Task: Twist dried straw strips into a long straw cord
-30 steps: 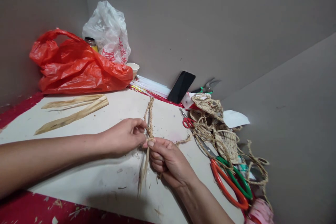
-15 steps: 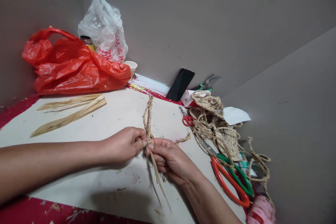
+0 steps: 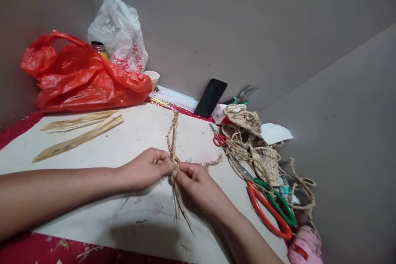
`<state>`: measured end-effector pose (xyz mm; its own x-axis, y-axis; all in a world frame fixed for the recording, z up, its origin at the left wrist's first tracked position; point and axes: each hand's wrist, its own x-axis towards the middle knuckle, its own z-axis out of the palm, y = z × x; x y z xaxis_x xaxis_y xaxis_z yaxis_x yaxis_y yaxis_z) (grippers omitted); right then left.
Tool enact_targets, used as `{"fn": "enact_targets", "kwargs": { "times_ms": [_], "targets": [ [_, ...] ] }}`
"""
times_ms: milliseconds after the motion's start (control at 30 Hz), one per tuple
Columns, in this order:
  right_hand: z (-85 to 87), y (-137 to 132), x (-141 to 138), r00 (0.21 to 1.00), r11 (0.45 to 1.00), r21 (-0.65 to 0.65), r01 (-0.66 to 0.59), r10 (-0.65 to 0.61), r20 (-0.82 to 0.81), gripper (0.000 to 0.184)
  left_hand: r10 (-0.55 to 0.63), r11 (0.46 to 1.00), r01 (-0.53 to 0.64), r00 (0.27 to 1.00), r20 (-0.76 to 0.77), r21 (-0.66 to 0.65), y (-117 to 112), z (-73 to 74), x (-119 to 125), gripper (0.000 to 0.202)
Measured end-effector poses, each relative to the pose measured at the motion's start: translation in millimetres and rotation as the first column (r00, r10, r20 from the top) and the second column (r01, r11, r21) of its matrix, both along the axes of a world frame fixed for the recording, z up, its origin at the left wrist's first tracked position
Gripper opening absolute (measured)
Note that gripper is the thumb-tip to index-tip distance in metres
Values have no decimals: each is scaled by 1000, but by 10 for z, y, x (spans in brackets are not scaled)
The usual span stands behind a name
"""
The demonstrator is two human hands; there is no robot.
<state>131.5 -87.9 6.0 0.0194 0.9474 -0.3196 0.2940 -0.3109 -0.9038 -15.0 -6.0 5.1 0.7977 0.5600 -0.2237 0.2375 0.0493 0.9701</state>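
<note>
A thin straw-coloured braided cord [image 3: 174, 134] lies lengthwise on the pale board [image 3: 145, 132], its loose strands hanging toward me. My left hand [image 3: 147, 169] pinches it from the left, thumb and forefinger closed together. From the right, my right hand [image 3: 193, 179] grips the same spot with its thumb on top, and the two sets of fingertips touch or nearly touch. Fingers hide the exact point where the strands cross. Below them the loose fibre ends [image 3: 182, 208] point down. Two dry flat leaf strips [image 3: 77, 138] rest at the left of the board.
At right lie a heap of braided cord [image 3: 247, 140], large shears [image 3: 272, 208] with red and green handles, and small red scissors [image 3: 219, 138]. Along the back stand a red plastic bag [image 3: 89, 82], a paper cup [image 3: 153, 78], a phone [image 3: 211, 97] and pliers [image 3: 243, 95].
Both hands stay at the same spot on the cord. My right fingers have curled in closer, and the loose ends have swung left and drawn together. The whole view has shifted slightly.
</note>
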Motion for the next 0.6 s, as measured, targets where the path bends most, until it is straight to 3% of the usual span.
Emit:
{"fn": "enact_targets", "kwargs": {
  "times_ms": [233, 433, 533, 600],
  "targets": [
    [13, -54, -65, 945, 984, 165, -64, 7, 326, 31, -14, 997, 12, 1000, -21, -77, 37, 27, 37, 17],
    [119, -86, -38, 847, 978, 129, -164, 73, 526, 30, 5, 1000, -5, 1000, -25, -6, 17, -19, 26, 14],
    [182, -94, 7, 822, 983, 97, -157, 75, 565, 29, 1, 999, 0, 999, -38, 36, 7, -10, 16, 15],
    [214, -94, 27, 867, 987, 89, -131, 71, 494, 29, 3, 999, -1, 999, -45, 50, 1, -3, 14, 16]
  ]
}}
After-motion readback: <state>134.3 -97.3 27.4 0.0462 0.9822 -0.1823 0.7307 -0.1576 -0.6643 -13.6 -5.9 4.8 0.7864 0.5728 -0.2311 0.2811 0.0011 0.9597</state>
